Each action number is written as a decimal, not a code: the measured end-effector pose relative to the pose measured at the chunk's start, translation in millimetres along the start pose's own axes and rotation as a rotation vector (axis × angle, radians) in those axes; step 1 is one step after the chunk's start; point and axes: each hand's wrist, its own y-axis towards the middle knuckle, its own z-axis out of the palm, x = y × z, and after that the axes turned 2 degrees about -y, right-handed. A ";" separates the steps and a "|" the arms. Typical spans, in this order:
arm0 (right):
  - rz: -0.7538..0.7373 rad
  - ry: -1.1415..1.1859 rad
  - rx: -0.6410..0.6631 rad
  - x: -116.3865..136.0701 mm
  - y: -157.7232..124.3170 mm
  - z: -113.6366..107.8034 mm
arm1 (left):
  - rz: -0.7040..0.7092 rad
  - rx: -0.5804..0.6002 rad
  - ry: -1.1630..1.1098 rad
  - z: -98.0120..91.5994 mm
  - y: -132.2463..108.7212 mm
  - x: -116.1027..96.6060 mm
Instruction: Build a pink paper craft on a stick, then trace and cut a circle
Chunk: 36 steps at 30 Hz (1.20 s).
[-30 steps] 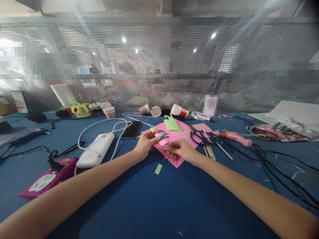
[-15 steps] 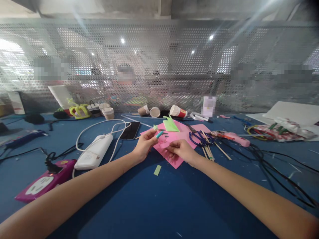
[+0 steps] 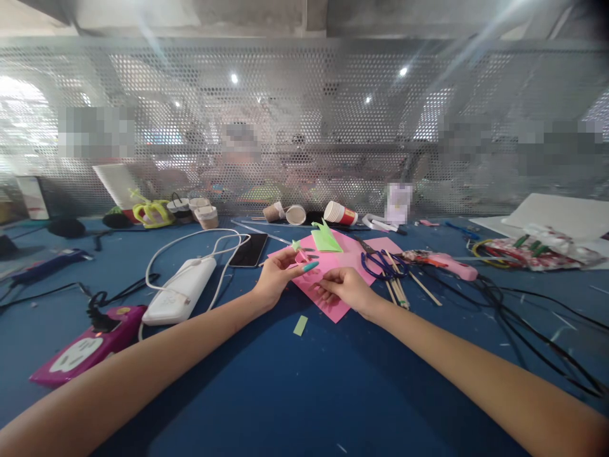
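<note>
Pink paper piece (image 3: pixel 300 255) in the left hand (image 3: pixel 276 277), over pink paper sheets (image 3: pixel 354 257) on a blue table (image 3: pixel 285 393).
In the head view, the left thumb and fingers pinch the pink paper piece, with a small light-green piece (image 3: pixel 295 244) showing at the fingertips; the right hand (image 3: pixel 351 289) has its thumb and forefinger drawn together low over the sheets, and whether any paper lies between them I cannot tell. A folded green paper shape (image 3: pixel 327 240) rests on the sheets just beyond the hands, and scissors with dark blue handles (image 3: pixel 383 266) lie at their right edge beside thin wooden sticks (image 3: pixel 398 291). A green paper slip (image 3: pixel 300 325) lies nearer the person; a smartphone (image 3: pixel 248 249) lies left of the sheets, a pink glue gun (image 3: pixel 450 264) to the right.
</note>
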 end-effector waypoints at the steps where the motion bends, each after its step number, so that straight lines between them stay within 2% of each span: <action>1: 0.007 -0.003 -0.008 0.6 0.0 0.5 | 0.006 0.010 0.017 0.4 -0.2 -0.4; 12: 0.041 -0.047 -0.049 2.8 -0.9 4.5 | -0.017 0.015 0.015 2.0 -2.4 -0.9; 20: -0.018 -0.069 0.001 -2.7 -0.5 3.8 | -0.029 -0.001 0.018 1.4 -1.5 -0.7; 28: -0.067 -0.072 0.076 -6.5 0.4 0.5 | -0.072 0.043 -0.118 3.8 -1.5 -2.3; 31: -0.075 -0.057 0.078 -6.4 0.2 0.7 | -0.095 0.084 -0.164 6.0 -2.7 -5.5; 36: -0.058 -0.011 0.066 -4.6 -1.7 1.6 | -0.161 0.075 -0.197 5.1 -3.7 -6.0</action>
